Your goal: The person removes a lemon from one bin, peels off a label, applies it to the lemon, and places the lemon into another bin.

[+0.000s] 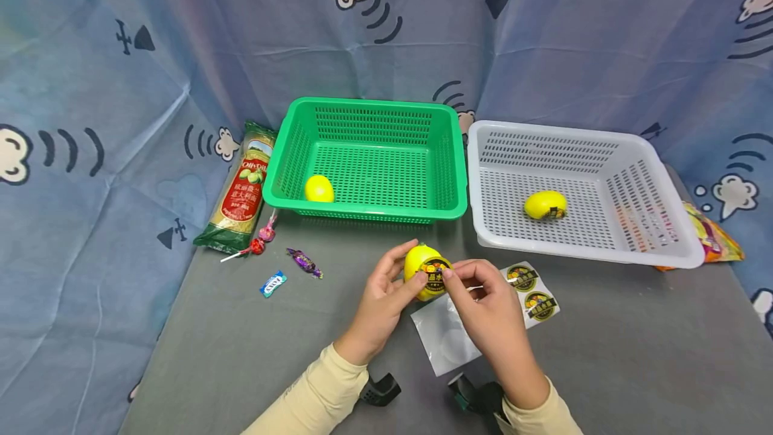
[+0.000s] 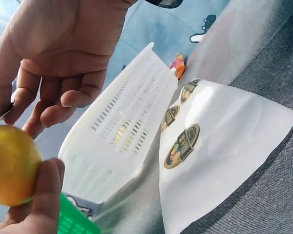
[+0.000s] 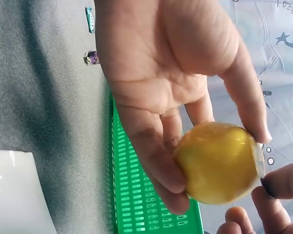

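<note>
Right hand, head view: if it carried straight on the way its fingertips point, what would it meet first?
The right hand points up and left, its fingertips already at the sticker on the lemon that the left hand grips. So it would press into that lemon first; the green basket lies beyond, though depth is unclear.

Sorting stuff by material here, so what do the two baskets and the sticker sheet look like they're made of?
Green basket and white basket: moulded plastic, judging by the slotted walls and slight sheen. Sticker sheet: probably glossy release paper, white with glare, carrying printed round stickers.

Staged recording booth: cartoon cloth backdrop (image 1: 181,52), grey tabletop (image 1: 634,341), sorting baskets (image 1: 368,153).
</note>
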A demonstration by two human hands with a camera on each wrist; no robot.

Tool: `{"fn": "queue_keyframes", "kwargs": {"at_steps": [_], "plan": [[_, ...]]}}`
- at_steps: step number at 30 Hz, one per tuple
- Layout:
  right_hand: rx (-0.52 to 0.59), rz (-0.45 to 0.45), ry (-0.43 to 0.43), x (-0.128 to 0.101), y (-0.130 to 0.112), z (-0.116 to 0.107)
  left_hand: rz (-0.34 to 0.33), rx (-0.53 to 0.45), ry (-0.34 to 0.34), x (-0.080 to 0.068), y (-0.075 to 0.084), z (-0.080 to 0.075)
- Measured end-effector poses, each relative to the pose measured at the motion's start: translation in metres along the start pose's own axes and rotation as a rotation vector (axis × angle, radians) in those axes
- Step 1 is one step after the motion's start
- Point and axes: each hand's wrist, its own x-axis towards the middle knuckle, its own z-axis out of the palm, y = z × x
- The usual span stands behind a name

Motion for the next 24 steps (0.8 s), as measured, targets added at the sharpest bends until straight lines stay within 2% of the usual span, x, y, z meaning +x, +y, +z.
{"fn": "queue_keyframes", "kwargs": {"at_steps": [3,6,9,13,15,18,20,21,24], "plan": [[0.004,-0.009,-0.018,0.001,0.002,-0.001,-0.007,-0.019,0.026,0.001,-0.001,0.000],[0.051,-0.006,-0.056,0.002,0.006,-0.001,-0.009,-0.068,0.010,0.001,-0.001,-0.001],[0.172,0.018,-0.155,0.006,0.011,-0.002,-0.015,-0.157,-0.048,0.000,0.000,-0.005],[0.305,0.112,-0.312,0.014,0.021,-0.006,-0.048,-0.266,-0.118,-0.001,0.003,-0.008],[0.281,0.166,-0.332,0.018,0.023,-0.008,-0.065,-0.295,-0.120,-0.003,0.003,-0.010],[0.147,0.190,-0.247,0.022,0.022,-0.012,-0.086,-0.335,-0.077,-0.003,0.003,-0.010],[0.080,0.150,-0.154,0.021,0.019,-0.013,-0.081,-0.344,-0.034,-0.002,0.003,-0.009],[0.070,0.093,-0.105,0.019,0.017,-0.012,-0.078,-0.345,-0.013,-0.002,0.003,-0.008],[0.066,-0.228,-0.016,0.014,0.011,-0.007,-0.065,-0.304,0.039,0.000,0.004,-0.004]]}}
